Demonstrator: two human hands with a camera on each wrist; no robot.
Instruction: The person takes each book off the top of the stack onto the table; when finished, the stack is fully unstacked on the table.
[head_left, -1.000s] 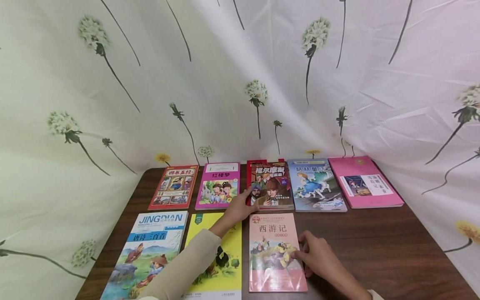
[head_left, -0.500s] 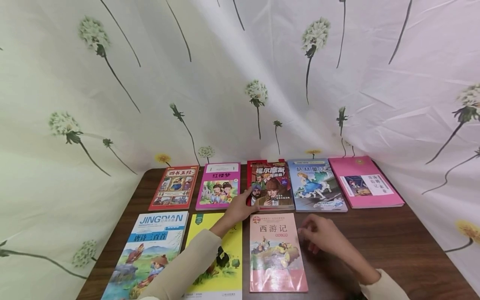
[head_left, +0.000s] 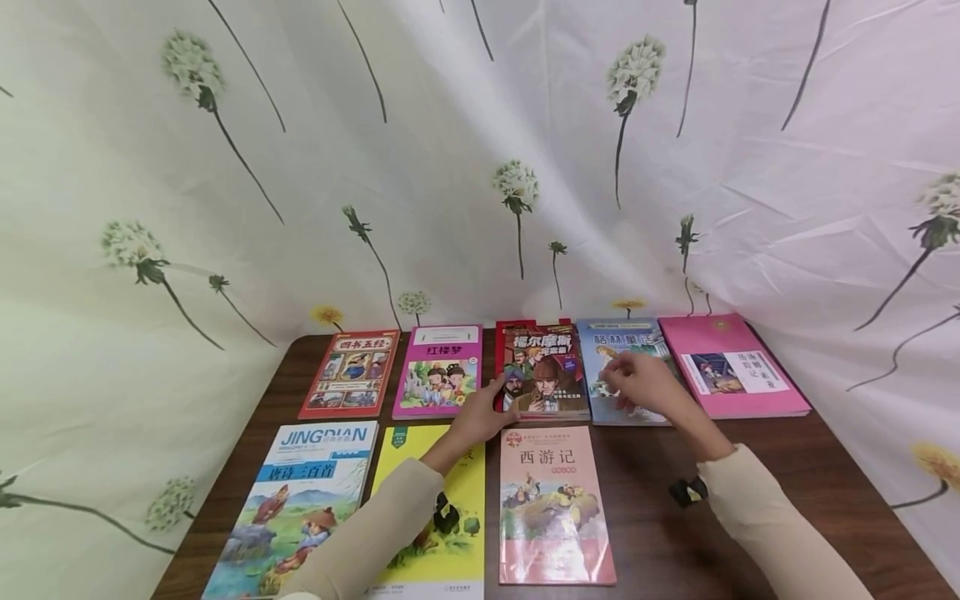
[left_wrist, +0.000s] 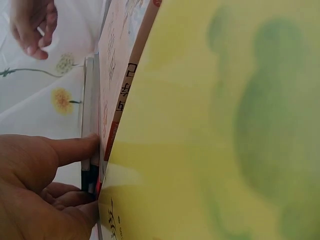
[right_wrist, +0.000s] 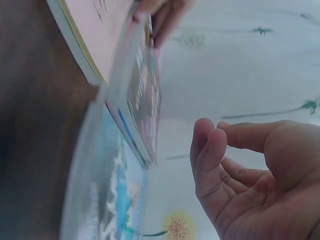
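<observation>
My left hand [head_left: 480, 414] is at the lower left corner of a red-and-brown book [head_left: 543, 379] with Chinese lettering and cartoon figures. Its thumb lies at the near edge and its fingers at the left side, gripping that corner; in the left wrist view the fingers [left_wrist: 70, 195] curl in beside the book's edge. Above a light-blue book [head_left: 609, 406] hovers my right hand [head_left: 645, 385], hiding part of the cover. Thumb and forefinger come close together in the right wrist view, fingers loosely bent, holding nothing. Below the red-and-brown book lies a pale pink book [head_left: 555, 508].
To the left of the back row are a red book [head_left: 348, 375] and a magenta book [head_left: 437, 372]; a bright pink book [head_left: 731, 364] is at right. In front lie a blue-and-white book [head_left: 300, 500] and a yellow book [head_left: 457, 558], beneath my left sleeve. Flower-patterned cloth [head_left: 450, 167] hangs behind.
My right hand has left the right edge of the pale pink book and moved up and away over the light-blue book. My left hand has stayed at the red-and-brown book's corner.
</observation>
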